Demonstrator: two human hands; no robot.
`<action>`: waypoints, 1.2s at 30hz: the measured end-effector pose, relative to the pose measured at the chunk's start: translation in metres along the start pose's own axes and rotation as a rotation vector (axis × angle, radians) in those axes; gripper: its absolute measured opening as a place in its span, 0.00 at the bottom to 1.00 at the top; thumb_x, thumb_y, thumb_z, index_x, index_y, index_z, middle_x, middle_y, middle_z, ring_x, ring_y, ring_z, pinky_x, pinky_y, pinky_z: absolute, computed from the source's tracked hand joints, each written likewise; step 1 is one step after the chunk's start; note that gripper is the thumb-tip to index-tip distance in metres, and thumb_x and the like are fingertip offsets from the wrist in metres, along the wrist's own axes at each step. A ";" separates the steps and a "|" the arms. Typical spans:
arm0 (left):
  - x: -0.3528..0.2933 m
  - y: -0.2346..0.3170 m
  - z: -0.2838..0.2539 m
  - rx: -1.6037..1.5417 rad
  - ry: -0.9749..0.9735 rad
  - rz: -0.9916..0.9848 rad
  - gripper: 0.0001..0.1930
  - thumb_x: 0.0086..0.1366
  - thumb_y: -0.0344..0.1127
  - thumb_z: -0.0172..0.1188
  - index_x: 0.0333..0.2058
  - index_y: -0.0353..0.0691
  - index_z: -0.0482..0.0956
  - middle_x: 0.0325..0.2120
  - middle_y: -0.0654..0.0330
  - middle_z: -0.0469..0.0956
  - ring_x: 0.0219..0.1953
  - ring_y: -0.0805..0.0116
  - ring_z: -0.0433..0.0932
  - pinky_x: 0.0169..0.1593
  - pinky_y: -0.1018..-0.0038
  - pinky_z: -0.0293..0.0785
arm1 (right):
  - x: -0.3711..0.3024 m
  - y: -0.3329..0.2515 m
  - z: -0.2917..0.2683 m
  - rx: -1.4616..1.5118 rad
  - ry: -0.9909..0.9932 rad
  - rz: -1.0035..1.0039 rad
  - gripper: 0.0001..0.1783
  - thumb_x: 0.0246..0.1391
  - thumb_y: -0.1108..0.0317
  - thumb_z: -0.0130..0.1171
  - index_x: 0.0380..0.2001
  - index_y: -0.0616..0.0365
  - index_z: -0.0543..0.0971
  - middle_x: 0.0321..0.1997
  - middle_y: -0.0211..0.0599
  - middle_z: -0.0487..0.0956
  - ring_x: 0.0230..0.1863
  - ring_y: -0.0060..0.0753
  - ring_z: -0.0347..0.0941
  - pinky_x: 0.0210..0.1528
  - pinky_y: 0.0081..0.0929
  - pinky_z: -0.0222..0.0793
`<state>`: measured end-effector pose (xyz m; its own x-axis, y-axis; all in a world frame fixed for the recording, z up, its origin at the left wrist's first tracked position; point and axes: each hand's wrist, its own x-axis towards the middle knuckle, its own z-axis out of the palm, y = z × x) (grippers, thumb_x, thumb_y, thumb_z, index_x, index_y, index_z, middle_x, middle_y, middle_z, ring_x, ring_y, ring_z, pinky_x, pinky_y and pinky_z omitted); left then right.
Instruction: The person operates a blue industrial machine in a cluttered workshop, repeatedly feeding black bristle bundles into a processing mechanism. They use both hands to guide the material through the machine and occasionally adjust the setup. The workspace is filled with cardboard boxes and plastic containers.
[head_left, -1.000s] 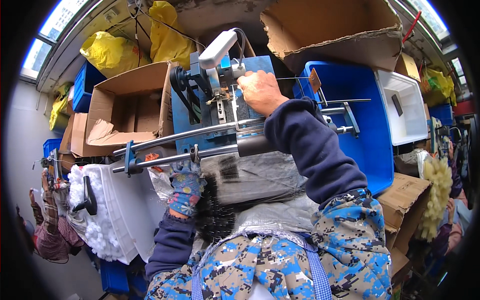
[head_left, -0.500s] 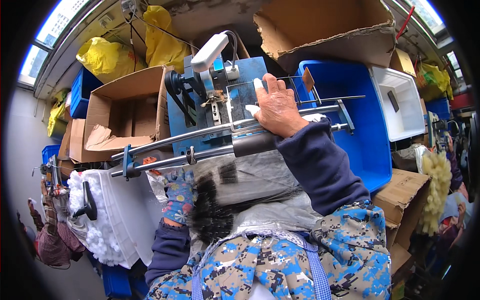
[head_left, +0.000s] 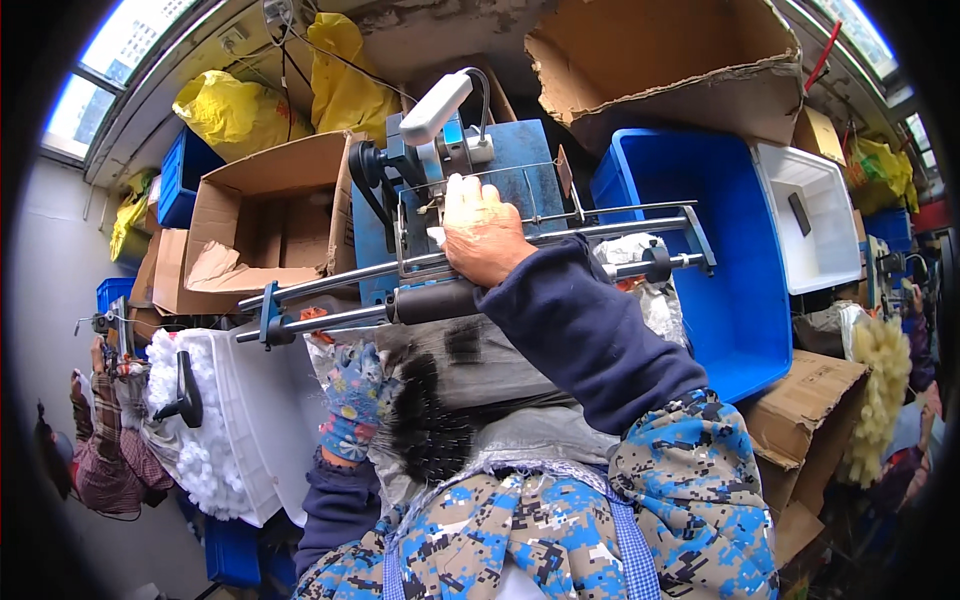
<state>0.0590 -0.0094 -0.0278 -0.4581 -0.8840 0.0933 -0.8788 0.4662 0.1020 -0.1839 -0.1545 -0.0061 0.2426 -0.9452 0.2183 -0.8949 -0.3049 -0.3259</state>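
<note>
My right hand (head_left: 485, 228), with white coverings on the thumb and a fingertip, closes over the sliding carriage (head_left: 440, 302) of a blue bench machine (head_left: 525, 160). The carriage has a thin wire frame and a black cylinder riding on two steel rails (head_left: 345, 318). The fingertips lie close to the machine's small metal head; what sits beneath them is hidden. In a flowered glove, my left hand (head_left: 352, 400) is low at the left, below the rails. Its fingers cannot be made out clearly. Beside it lies a mass of black bristles (head_left: 425, 420) on a grey sheet (head_left: 530, 365) over my lap.
A white bin (head_left: 240, 420) of white tufts stands left, an open cardboard box (head_left: 265, 190) behind it. At right are a blue tub (head_left: 740, 330), a white tub (head_left: 815, 220) and cardboard boxes (head_left: 800, 400). Other people (head_left: 110, 440) work at both sides.
My right hand has slid left along the rails, and the carriage with its wire frame and black cylinder has moved left with it. My left hand stays in about the same place.
</note>
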 end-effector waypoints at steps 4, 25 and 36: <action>0.023 0.017 -0.019 -0.117 0.089 0.072 0.20 0.42 0.36 0.66 0.37 0.39 0.77 0.38 0.45 0.74 0.43 0.44 0.71 0.48 0.56 0.68 | -0.003 0.016 -0.009 0.019 -0.107 -0.036 0.36 0.45 0.56 0.60 0.50 0.74 0.62 0.39 0.51 0.67 0.39 0.46 0.69 0.38 0.34 0.70; 0.012 0.051 -0.069 -1.650 0.360 -0.590 0.09 0.58 0.20 0.52 0.37 0.37 0.73 0.28 0.49 0.77 0.18 0.74 0.70 0.22 0.82 0.66 | -0.074 0.062 -0.117 0.107 -0.177 -0.281 0.01 0.40 0.75 0.55 0.20 0.56 0.74 0.21 0.38 0.75 0.30 0.40 0.71 0.32 0.35 0.63; 0.034 0.071 -0.072 -1.437 -0.182 -0.465 0.10 0.58 0.28 0.57 0.40 0.34 0.74 0.29 0.59 0.78 0.22 0.79 0.72 0.26 0.84 0.66 | -0.084 0.010 -0.105 1.905 0.093 0.061 0.11 0.58 0.69 0.49 0.37 0.66 0.76 0.29 0.40 0.78 0.32 0.27 0.76 0.37 0.23 0.74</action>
<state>-0.0093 -0.0036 0.0540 -0.2900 -0.8995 -0.3267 -0.1227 -0.3036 0.9449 -0.2525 -0.0657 0.0686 0.1549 -0.9695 0.1899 0.6557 -0.0429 -0.7538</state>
